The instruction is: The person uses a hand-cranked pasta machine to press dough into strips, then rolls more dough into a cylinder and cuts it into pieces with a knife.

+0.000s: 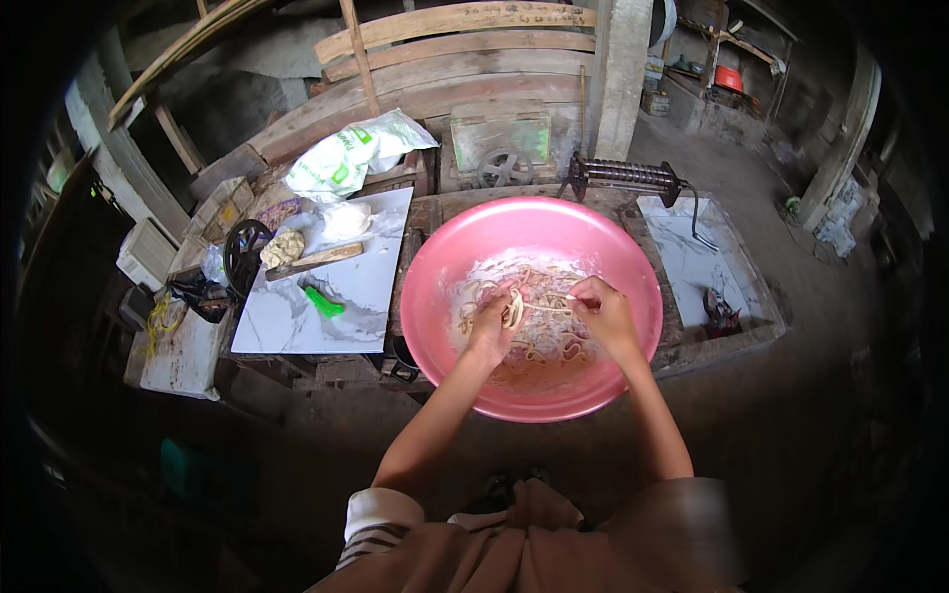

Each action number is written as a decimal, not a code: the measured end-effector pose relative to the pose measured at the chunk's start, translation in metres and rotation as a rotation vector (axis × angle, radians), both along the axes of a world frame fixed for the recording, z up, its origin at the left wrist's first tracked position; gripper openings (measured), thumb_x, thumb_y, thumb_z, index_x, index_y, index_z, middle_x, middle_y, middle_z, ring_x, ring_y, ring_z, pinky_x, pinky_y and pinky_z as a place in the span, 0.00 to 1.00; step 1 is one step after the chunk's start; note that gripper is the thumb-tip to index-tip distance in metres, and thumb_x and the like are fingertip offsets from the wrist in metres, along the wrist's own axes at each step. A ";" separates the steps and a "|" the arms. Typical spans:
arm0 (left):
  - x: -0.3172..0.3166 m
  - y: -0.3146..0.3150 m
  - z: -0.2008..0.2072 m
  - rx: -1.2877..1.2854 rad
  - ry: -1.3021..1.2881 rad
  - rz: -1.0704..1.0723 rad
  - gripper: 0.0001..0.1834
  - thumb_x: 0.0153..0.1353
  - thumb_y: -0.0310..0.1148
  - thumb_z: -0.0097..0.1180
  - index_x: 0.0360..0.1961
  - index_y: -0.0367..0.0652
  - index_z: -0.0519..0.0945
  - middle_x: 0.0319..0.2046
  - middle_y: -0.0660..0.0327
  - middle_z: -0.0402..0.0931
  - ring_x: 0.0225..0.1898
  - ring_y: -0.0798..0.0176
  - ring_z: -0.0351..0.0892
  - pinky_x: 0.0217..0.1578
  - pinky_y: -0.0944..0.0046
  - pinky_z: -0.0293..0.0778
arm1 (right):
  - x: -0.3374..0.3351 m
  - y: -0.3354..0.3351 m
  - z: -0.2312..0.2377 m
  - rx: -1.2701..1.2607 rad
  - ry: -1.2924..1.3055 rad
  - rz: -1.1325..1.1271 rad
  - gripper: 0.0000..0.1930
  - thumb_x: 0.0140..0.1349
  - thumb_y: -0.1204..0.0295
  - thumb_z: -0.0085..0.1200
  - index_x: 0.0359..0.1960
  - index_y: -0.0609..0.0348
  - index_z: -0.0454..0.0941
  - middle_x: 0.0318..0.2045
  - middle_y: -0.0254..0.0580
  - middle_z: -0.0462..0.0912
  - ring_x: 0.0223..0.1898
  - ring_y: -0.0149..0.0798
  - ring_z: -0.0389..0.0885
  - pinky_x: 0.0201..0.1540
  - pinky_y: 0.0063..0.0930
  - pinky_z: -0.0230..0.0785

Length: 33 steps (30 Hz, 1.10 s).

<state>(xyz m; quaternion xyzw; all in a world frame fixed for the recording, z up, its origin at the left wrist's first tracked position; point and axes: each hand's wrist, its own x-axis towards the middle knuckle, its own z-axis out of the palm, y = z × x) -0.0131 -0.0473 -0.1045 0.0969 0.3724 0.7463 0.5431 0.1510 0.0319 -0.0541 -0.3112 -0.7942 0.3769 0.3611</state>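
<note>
Both my hands are over a wide pink basin point(427, 296). Loose, thin dough strands point(546, 348) and white flour point(514, 267) lie inside it. My left hand point(490, 326) is closed around a looped bunch of dough strands point(513, 310). To its right, my right hand point(607, 314) pinches the end of a strand between thumb and fingers. That dough strand point(550, 304) stretches between the two hands, above the others. Flour dusts the basin's inner wall.
Left of the basin, a white marbled board point(361, 321) carries a dough lump point(283, 249), a wooden-handled tool point(321, 258), a bright green object point(323, 302) and a white bag point(346, 220). Behind lies a plastic sack point(361, 156). A metal roller point(628, 175) with a crank stands behind right.
</note>
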 end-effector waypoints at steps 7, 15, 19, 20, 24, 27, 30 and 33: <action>-0.007 -0.015 0.009 -0.104 0.112 -0.145 0.15 0.61 0.26 0.46 0.50 0.37 0.69 0.42 0.59 0.70 0.43 0.66 0.71 0.48 0.67 0.71 | 0.006 -0.008 0.019 -0.039 0.032 -0.008 0.07 0.49 0.80 0.56 0.32 0.62 0.75 0.27 0.42 0.81 0.31 0.34 0.80 0.34 0.24 0.71; -0.027 -0.028 0.012 -0.059 0.359 -0.528 0.19 0.57 0.24 0.52 0.51 0.40 0.68 0.45 0.60 0.68 0.47 0.67 0.70 0.52 0.69 0.69 | 0.007 0.000 0.047 0.035 0.152 -0.016 0.08 0.50 0.79 0.57 0.33 0.60 0.75 0.27 0.40 0.81 0.31 0.32 0.80 0.34 0.23 0.70; -0.024 -0.028 0.028 -0.123 0.368 -0.554 0.20 0.57 0.23 0.52 0.52 0.40 0.67 0.45 0.60 0.67 0.48 0.68 0.70 0.52 0.70 0.69 | 0.014 0.002 0.058 0.050 0.141 -0.018 0.07 0.51 0.79 0.56 0.33 0.60 0.75 0.29 0.39 0.81 0.31 0.31 0.80 0.35 0.22 0.70; -0.027 -0.027 0.025 -0.107 0.403 -0.513 0.20 0.57 0.23 0.52 0.52 0.40 0.67 0.46 0.60 0.67 0.48 0.67 0.70 0.52 0.70 0.69 | 0.014 -0.002 0.061 0.014 0.090 -0.006 0.07 0.51 0.78 0.56 0.33 0.60 0.76 0.30 0.39 0.81 0.32 0.31 0.80 0.36 0.23 0.70; -0.020 -0.027 0.039 -0.120 0.453 -0.410 0.19 0.58 0.26 0.52 0.52 0.40 0.67 0.47 0.59 0.66 0.47 0.64 0.72 0.52 0.67 0.69 | 0.027 -0.009 0.045 0.023 -0.105 0.156 0.08 0.51 0.77 0.56 0.34 0.60 0.76 0.32 0.41 0.81 0.35 0.33 0.80 0.38 0.25 0.70; -0.010 -0.026 0.047 -0.060 0.460 -0.372 0.19 0.59 0.29 0.51 0.52 0.39 0.67 0.47 0.58 0.66 0.47 0.62 0.72 0.53 0.64 0.69 | 0.031 -0.012 0.028 -0.068 -0.333 0.267 0.10 0.53 0.73 0.55 0.38 0.60 0.76 0.33 0.42 0.81 0.36 0.35 0.80 0.41 0.26 0.69; 0.001 -0.020 0.053 -0.022 0.392 -0.362 0.20 0.59 0.28 0.52 0.53 0.40 0.67 0.47 0.58 0.66 0.49 0.60 0.72 0.53 0.63 0.69 | 0.023 -0.009 0.014 -0.069 -0.203 0.179 0.13 0.55 0.69 0.54 0.40 0.63 0.74 0.34 0.42 0.80 0.34 0.34 0.80 0.37 0.25 0.71; 0.007 -0.018 0.053 0.037 0.345 -0.300 0.20 0.58 0.27 0.51 0.53 0.39 0.67 0.48 0.58 0.65 0.49 0.62 0.71 0.53 0.64 0.68 | 0.008 -0.010 0.008 -0.465 -0.034 0.239 0.14 0.57 0.67 0.54 0.40 0.66 0.73 0.33 0.42 0.79 0.31 0.32 0.80 0.31 0.21 0.71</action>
